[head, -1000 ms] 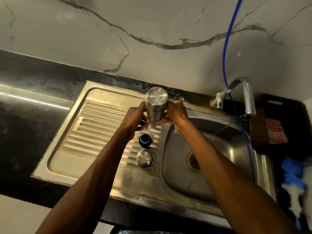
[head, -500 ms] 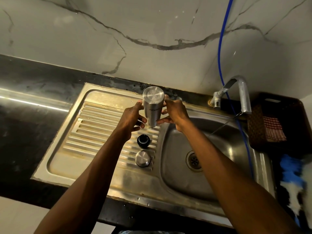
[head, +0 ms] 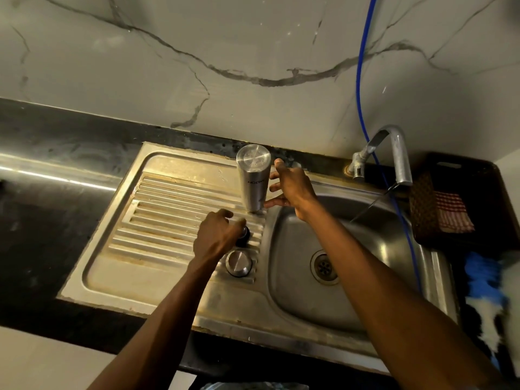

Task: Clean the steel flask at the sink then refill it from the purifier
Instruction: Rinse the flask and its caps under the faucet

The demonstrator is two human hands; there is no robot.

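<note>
The steel flask [head: 253, 178] stands upside down, mouth down, on the ribbed drainboard [head: 168, 209] beside the basin. My right hand [head: 292, 187] is at its right side, fingers spread and straight, tips at or just off the flask wall. My left hand [head: 216, 235] has come down in front of the flask, fingers curled over the black inner stopper [head: 245, 237], which is partly hidden. The round steel outer cap [head: 238, 263] lies just in front of the stopper on the drainboard.
The sink basin [head: 298, 294] with its drain lies to the right. A steel tap [head: 399, 153] curves over it, and a blue hose [head: 358, 80] runs down the marble wall. A dark basket [head: 422, 209] with a checked cloth sits far right; black counter on the left.
The flask went from held in both hands to standing mouth down on the drainboard. My left hand let go and dropped onto the black stopper. My right hand's fingers opened beside the flask.
</note>
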